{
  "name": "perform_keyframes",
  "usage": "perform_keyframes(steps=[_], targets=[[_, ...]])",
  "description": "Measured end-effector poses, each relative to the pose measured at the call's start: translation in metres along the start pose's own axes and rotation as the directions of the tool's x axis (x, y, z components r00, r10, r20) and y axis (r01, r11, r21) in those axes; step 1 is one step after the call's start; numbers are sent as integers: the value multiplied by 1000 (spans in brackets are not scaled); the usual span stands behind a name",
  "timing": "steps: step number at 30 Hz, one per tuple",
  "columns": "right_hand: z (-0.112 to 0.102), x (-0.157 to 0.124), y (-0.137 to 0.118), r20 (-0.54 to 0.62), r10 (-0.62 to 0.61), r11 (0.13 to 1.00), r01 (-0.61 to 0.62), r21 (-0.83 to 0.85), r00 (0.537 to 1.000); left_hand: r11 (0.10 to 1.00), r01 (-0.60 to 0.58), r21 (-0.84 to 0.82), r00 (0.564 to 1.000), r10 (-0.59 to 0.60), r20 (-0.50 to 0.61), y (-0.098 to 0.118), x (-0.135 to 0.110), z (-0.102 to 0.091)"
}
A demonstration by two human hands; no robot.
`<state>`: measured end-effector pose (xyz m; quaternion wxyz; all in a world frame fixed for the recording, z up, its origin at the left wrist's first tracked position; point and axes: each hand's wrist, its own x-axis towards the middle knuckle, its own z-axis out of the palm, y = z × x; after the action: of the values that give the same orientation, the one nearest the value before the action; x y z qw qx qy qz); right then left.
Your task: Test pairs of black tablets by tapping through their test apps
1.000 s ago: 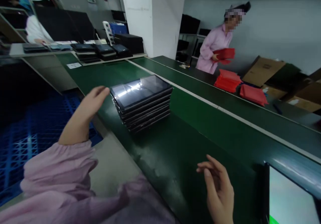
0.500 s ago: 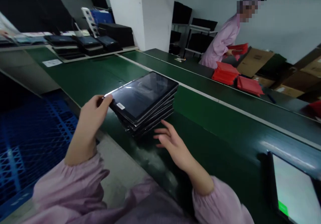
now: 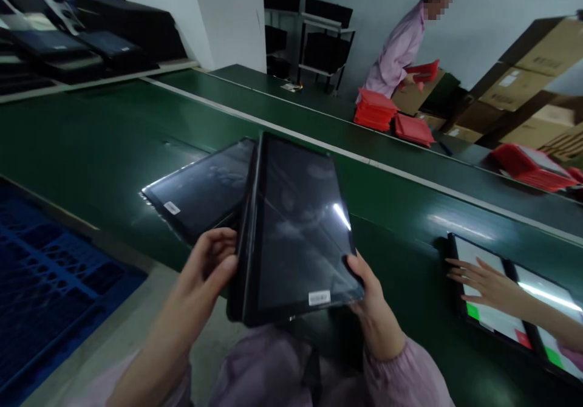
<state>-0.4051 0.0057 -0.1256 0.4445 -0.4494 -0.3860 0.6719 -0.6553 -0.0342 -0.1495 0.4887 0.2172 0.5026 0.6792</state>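
Upright and tilted in front of me is a black tablet in clear film, with a white barcode label at its lower edge. At least one more dark slab shows behind its left edge. My right hand grips the lower right edge, thumb on the screen side. On the left edge, my left hand has its fingers curled and its thumb against the side. Behind it lies another labelled tablet on the green belt; what is underneath is mostly hidden.
At right, another person's hand rests over tablets with lit white screens. Across the belt, a co-worker holds red sleeves near red stacks. Cardboard boxes stand behind. A blue pallet is at lower left.
Tablets have been lifted from the pile and tilted up toward me, with my right hand now on their edge. My view has turned right, and another person's hand has appeared there.
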Motion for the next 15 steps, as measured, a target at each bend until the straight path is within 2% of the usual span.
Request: perform_keyframes(steps=[2, 4, 6, 9, 12, 15], targets=[[-22, -21, 12, -55, -2, 999, 0, -36, 998, 982, 182, -48, 978, -176, 109, -11, 10, 21], [-39, -36, 21, -122, 5, 999, -11, -47, 992, 939, 339, -46, 923, -323, 211, -24, 16, 43], [-53, -45, 27, -178, 25, 999, -31, -32, 984, 911, 412, 5, 878, -398, 264, -37, 15, 61], [-73, -51, 33, -298, 33, 998, -46, -36, 954, 908, 407, 102, 861, -419, 288, -55, 4, 81], [-93, -53, 37, -464, 5, 998, -37, -60, 886, 927, 340, 158, 879, -373, 298, -69, -3, 98], [-119, -59, 34, -565, -34, 998, -7, -70, 824, 931, 266, 248, 883, -339, 326, -80, 6, 115]])
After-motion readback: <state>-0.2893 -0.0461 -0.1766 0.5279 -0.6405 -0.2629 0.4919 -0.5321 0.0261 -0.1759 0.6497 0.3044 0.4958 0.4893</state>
